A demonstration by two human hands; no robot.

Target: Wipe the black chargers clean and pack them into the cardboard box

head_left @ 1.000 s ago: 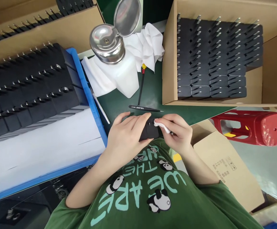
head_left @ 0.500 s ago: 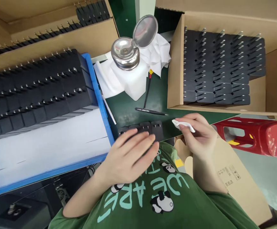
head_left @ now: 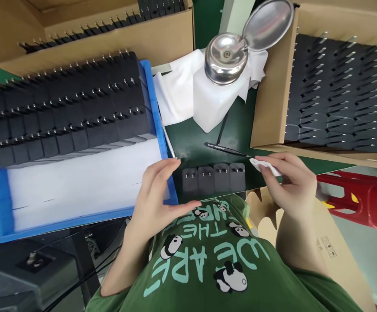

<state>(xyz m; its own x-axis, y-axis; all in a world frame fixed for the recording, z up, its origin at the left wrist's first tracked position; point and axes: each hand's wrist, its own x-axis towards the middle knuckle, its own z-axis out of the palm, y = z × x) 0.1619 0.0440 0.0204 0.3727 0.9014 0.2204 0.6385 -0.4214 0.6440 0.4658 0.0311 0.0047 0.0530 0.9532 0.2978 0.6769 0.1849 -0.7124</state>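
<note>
Several black plug adapters (head_left: 221, 180) stand in a row at the front of the green table, metal prongs up. My left hand (head_left: 157, 195) is just left of that row, thumb and fingers spread wide with nothing between them. To the right of the row, my right hand (head_left: 289, 182) pinches a small folded white cloth (head_left: 265, 166) between thumb and fingers. Black tweezers (head_left: 225, 149) lie on the table behind the adapters, their tip close to the cloth. A white dispenser bottle (head_left: 208, 102) with its metal lid flipped up stands farther back.
On the left, a blue tray (head_left: 167, 173) holds rows of black adapters on white sheets. Cardboard boxes (head_left: 269, 112) with more adapters stand at the right and back left. A silver stick (head_left: 169, 142) lies along the tray. A red stool (head_left: 364, 195) is at the right.
My left hand has moved left off the adapters and its thumb has spread from the fingers, uncovering the row. My right hand keeps the cloth. The camera view has shifted.
</note>
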